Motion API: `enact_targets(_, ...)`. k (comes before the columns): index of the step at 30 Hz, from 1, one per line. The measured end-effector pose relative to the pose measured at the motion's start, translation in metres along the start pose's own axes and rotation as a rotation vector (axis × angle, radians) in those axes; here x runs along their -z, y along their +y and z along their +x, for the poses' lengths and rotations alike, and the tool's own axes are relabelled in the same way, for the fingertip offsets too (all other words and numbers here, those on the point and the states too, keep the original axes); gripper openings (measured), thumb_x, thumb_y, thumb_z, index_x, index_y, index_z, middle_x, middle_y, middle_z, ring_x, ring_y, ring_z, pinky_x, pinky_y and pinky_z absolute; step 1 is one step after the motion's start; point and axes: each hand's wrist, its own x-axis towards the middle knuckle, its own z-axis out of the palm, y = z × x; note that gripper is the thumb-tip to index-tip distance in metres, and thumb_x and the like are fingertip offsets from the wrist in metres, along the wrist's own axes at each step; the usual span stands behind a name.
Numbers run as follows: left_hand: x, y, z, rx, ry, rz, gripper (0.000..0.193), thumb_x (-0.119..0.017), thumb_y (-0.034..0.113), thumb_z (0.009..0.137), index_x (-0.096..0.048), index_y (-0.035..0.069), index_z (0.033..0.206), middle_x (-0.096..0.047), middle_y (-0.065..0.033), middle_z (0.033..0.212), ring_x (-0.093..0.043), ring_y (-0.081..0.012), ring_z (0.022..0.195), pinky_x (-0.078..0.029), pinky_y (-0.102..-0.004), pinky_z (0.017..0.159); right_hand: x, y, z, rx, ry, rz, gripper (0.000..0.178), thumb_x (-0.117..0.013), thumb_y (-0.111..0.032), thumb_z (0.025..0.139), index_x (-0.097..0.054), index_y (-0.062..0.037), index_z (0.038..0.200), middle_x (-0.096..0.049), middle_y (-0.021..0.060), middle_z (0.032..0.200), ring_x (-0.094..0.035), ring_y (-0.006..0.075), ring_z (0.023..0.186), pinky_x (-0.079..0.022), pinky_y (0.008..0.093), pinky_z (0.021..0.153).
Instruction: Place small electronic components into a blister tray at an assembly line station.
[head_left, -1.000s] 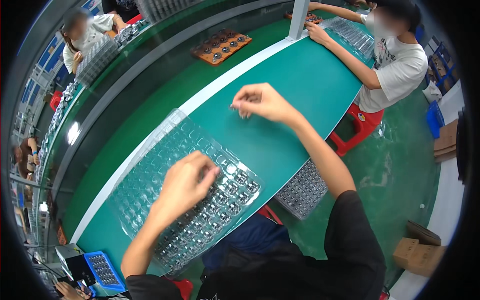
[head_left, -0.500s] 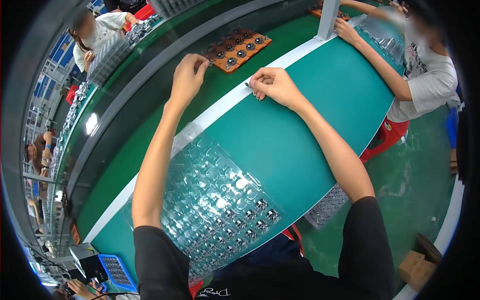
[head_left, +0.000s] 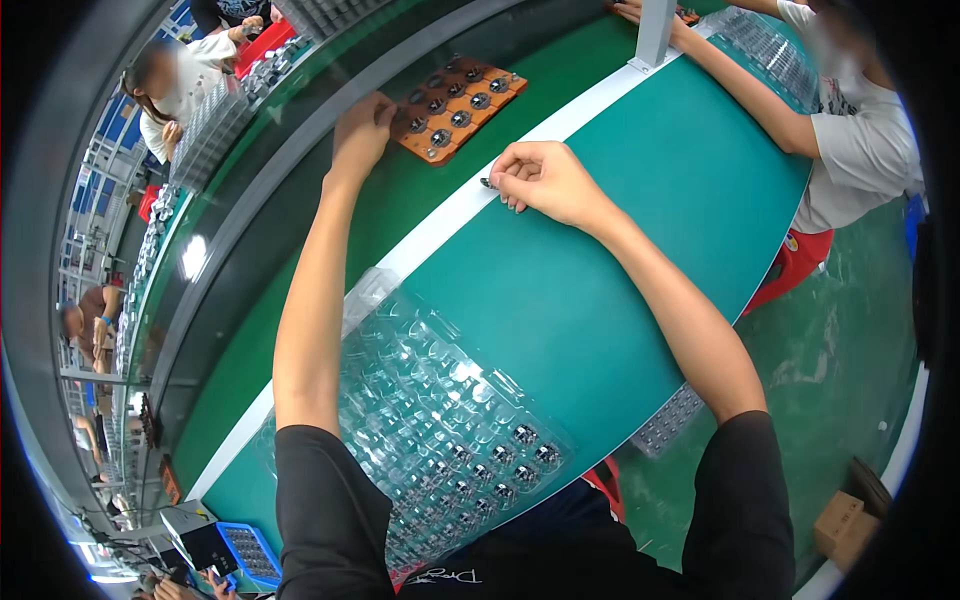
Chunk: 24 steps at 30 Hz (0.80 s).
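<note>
Left hand [head_left: 364,136] beside the orange board [head_left: 472,130], beyond the desk [head_left: 560,300] (from here, I cannot tell its grip); right hand [head_left: 540,182] pinches a dark part [head_left: 486,183]. Step, apparently: reaching to the board; next calls for fingertip precision.

Dark part [head_left: 487,183] in right hand [head_left: 545,182], loaded orange tray [head_left: 474,124] ahead
</note>
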Motion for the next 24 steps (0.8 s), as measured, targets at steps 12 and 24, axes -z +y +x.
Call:
enact_targets(12,0.008,-0.004,0.0,0.052,-0.095,0.079,0.014,-0.065,0.01,0.091,-0.069,0.0,0.1,-0.072,-0.0188,0.092,-0.07,-0.0341,0.089,-0.053,-0.0383,0.078,0.004,0.003,0.0,0.004,0.008,-0.02,0.013,-0.067,-0.009,0.09,-0.067,0.0042,0.091,-0.066,0.0056,0.075,-0.063,0.01,0.065,-0.053,0.0237,0.06)
enact_targets(24,0.021,0.0,-0.02,0.002,-0.094,0.379,0.023,-0.061,0.025,0.093,-0.072,0.009,0.106,-0.069,-0.015,0.107,-0.06,-0.0376,0.107,-0.048,-0.0466,0.094,0.007,0.004,-0.001,0.021,0.003,-0.015,0.015,-0.065,-0.01,0.092,-0.067,0.0047,0.095,-0.067,0.0069,0.076,-0.064,0.0106,0.066,-0.054,0.0245,0.06)
